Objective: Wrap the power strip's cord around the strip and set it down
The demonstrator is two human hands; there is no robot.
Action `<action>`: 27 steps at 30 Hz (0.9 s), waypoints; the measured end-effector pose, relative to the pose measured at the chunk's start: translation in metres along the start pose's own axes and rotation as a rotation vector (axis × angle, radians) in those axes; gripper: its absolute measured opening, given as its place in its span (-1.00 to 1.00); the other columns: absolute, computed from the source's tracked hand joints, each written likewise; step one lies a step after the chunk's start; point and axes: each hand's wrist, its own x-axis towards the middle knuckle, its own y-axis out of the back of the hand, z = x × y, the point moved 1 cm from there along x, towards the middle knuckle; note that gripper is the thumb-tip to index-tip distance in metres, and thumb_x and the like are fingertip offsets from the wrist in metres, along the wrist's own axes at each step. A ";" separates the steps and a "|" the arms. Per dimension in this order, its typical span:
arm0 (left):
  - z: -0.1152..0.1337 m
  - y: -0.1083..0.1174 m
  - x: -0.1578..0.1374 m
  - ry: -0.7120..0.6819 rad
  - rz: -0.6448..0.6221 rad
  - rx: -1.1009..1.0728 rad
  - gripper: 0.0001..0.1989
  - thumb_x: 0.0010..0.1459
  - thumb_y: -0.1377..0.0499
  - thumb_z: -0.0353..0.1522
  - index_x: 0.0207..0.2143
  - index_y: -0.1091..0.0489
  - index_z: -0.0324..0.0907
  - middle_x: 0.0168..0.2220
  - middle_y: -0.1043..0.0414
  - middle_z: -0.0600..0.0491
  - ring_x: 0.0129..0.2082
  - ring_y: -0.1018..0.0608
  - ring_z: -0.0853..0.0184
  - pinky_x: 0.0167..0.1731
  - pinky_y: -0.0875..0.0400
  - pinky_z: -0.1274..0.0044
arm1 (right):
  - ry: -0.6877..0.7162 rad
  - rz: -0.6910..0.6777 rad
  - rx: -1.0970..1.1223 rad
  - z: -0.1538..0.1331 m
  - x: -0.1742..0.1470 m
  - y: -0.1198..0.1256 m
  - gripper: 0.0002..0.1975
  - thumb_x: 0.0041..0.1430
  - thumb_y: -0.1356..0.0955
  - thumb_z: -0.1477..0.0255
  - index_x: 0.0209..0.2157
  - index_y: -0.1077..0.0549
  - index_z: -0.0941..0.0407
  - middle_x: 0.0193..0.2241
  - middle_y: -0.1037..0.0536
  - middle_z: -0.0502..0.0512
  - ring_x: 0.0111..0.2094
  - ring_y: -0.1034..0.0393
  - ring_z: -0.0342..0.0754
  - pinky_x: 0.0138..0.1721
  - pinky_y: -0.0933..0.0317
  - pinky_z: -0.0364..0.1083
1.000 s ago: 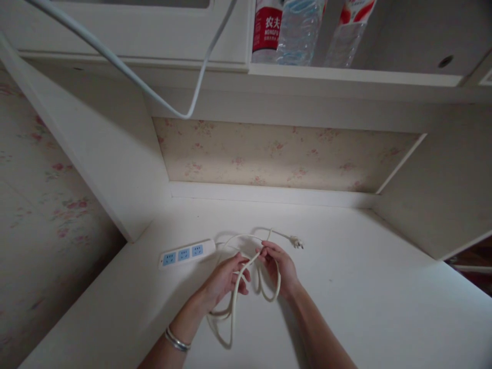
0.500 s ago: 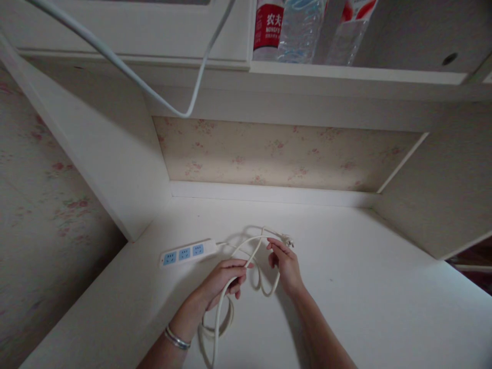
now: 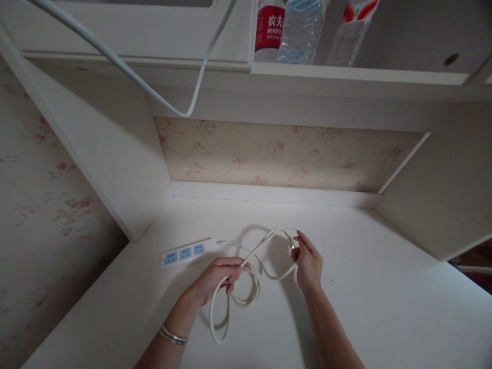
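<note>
A white power cord [image 3: 251, 252] runs in loose loops between my two hands. My left hand [image 3: 221, 277], with silver bangles at the wrist, is closed around the cord, and a loop hangs from it toward me. My right hand [image 3: 308, 261] pinches another part of the cord farther right. Beside its fingers the metal prongs of a plug [image 3: 291, 247] show, partly hidden. To the left lies a white power strip [image 3: 209, 247] with several blue sockets, and the cord leads out of its right end.
The white desktop [image 3: 369, 307] lies under my hands, with side panels left and right. A shelf [image 3: 357, 74] overhead holds several plastic bottles [image 3: 300, 33]. A pale cable [image 3: 154, 94] hangs down at the upper left.
My right hand has moved right, drawing the cord along with it. The loop at my left hand has become shorter. My left hand has shifted slightly left; the power strip has stayed put.
</note>
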 end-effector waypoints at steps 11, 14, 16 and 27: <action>0.007 0.005 0.001 -0.236 0.112 -0.179 -0.67 0.03 -0.29 -0.27 -0.17 -0.44 -0.26 -0.56 -0.14 0.17 -0.58 -0.18 0.53 -0.54 -0.15 0.60 | -0.050 0.073 -0.215 0.029 0.039 0.034 -0.65 -0.17 -0.35 0.38 -0.27 -0.54 0.16 -0.51 -0.50 0.03 -0.61 -0.28 -0.14 -0.59 -0.17 -0.13; 0.003 0.003 0.004 -0.258 0.114 -0.153 -0.64 0.05 -0.27 -0.26 -0.13 -0.42 -0.27 -0.56 -0.15 0.16 -0.57 -0.19 0.51 -0.53 -0.14 0.59 | 0.166 0.011 -0.457 0.025 0.038 0.034 -0.75 -0.16 -0.32 0.43 -0.38 -0.56 0.16 -0.41 -0.50 0.13 -0.39 -0.36 -0.01 -0.36 -0.26 -0.04; 0.001 0.002 0.004 -0.275 0.109 -0.120 -0.64 0.08 -0.25 -0.25 -0.12 -0.40 -0.27 -0.56 -0.15 0.17 -0.57 -0.19 0.51 -0.53 -0.12 0.59 | 0.297 0.008 -0.560 0.019 0.035 0.032 -0.78 -0.14 -0.31 0.44 -0.42 -0.56 0.13 -0.29 -0.49 0.18 -0.19 -0.33 0.06 -0.13 -0.21 0.04; 0.009 -0.009 -0.002 -0.284 -0.024 0.282 -0.68 0.16 -0.15 -0.17 -0.25 -0.49 -0.25 -0.53 -0.19 0.11 -0.50 -0.20 0.44 -0.47 -0.08 0.58 | 0.210 -0.501 -0.286 -0.011 -0.048 -0.017 -0.59 0.20 -0.28 0.20 0.05 -0.35 0.04 -0.38 -0.45 0.03 -0.54 -0.22 -0.15 -0.53 -0.14 -0.14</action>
